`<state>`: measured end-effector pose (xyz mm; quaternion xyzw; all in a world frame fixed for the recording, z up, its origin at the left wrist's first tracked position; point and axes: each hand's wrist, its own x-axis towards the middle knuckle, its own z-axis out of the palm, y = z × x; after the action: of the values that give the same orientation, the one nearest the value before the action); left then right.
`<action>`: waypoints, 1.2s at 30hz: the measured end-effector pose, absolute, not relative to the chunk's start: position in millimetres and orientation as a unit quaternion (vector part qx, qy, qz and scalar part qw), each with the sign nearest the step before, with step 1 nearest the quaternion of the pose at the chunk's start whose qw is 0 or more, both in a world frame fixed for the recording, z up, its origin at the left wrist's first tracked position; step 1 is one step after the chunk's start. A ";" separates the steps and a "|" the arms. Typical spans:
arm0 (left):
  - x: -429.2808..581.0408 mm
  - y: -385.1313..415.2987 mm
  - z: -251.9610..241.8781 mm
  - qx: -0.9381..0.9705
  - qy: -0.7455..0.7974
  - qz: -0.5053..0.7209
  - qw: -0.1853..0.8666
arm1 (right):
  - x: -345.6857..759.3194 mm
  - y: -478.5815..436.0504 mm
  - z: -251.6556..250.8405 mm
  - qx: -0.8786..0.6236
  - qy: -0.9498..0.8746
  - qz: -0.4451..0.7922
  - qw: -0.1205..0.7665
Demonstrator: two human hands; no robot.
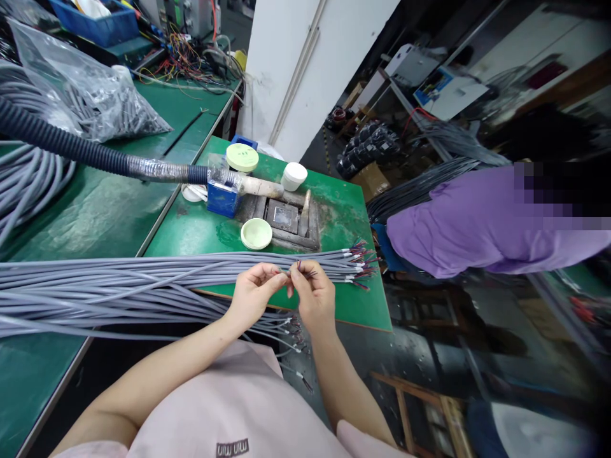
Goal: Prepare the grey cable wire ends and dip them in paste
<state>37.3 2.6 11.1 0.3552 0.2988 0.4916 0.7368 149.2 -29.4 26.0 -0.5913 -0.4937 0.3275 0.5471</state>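
Note:
My left hand point(254, 294) and my right hand point(316, 298) meet fingertip to fingertip over a bundle of grey cables point(200, 272). Thumb and fingers of each are pinched on the end of one cable, whose thin dark wires point(311, 273) stick out past my right fingers. The exact grip point is hidden by the fingers. Beyond my right hand, the bundle ends in white-wrapped tips with red and dark wires point(361, 262) fanned out. More cable ends point(292, 326) hang lower, below the board's front edge near my right wrist.
On the green board point(348, 210) stand a soldering pot point(285, 216), a pale open dish point(256, 234), a white jar point(294, 175) and a ribbed hose point(157, 168) with its nozzle. A plastic bag point(95, 95) lies left. A person in purple point(477, 222) is at right.

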 end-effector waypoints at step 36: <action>23.9 22.0 -9.5 0.340 0.338 0.387 0.788 | 234.1 152.7 -0.5 -0.791 -0.591 0.115 0.108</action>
<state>23.9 22.0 -9.5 0.3404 0.3382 0.3867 0.7875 234.1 152.7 -0.5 -0.7908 -0.5914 0.1153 0.1079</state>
